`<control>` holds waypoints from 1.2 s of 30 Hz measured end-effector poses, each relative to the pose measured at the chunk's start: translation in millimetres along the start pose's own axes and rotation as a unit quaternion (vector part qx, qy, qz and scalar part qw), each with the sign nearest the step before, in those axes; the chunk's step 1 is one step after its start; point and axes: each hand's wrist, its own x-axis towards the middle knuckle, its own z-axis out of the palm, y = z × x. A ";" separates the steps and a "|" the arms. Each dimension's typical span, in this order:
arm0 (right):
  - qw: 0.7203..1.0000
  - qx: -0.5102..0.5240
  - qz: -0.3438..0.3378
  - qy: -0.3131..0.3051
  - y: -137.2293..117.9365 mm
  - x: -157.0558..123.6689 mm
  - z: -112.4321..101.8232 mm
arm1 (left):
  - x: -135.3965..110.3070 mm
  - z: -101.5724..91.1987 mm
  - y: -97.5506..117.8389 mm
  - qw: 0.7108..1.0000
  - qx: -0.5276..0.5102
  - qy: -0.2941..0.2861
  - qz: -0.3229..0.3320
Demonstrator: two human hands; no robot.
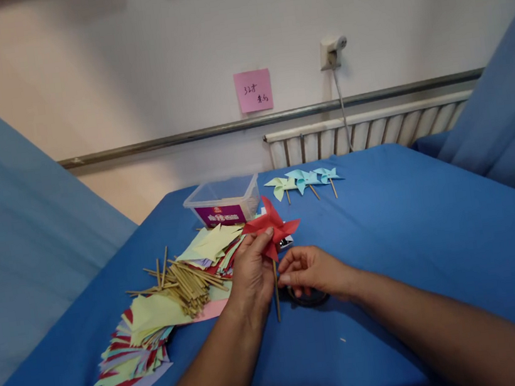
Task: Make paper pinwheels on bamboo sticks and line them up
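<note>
A red paper pinwheel [274, 219] on a thin wooden stick [277, 298] is held upright by my left hand [253, 272], the thumb pressed near its centre. Just right of the stick is my right hand [315, 271], its fingers curled inward; whether something small is between them I cannot make out. Beneath that hand lies a dark round object [310, 299], partly covered, its kind unclear. A small white-and-black item behind the pinwheel is mostly hidden.
Left of my hands are a pile of wooden sticks [187, 288] and fanned coloured paper sheets [136, 354]. A clear plastic box [222, 190] stands behind them. Three finished pinwheels [303, 180] lie at the back of the blue-covered table [416, 248]. Blue curtains hang at both sides.
</note>
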 end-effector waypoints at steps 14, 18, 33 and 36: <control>0.990 -0.060 -0.064 0.106 15.1 6.7 7.1 | 0.0 0.7 -0.4 1.000 0.003 -0.021 -0.011; 0.980 -0.053 -0.083 0.172 4.9 9.2 -8.3 | 0.0 -1.9 -2.3 0.997 0.027 -0.031 -0.065; 0.731 -0.415 0.093 0.533 -36.3 5.3 -204.0 | -0.8 -0.5 2.7 0.990 0.097 -0.006 -0.099; 0.698 -0.445 0.142 0.543 -36.0 10.0 -224.7 | -1.2 -2.1 1.2 0.987 0.120 -0.020 -0.107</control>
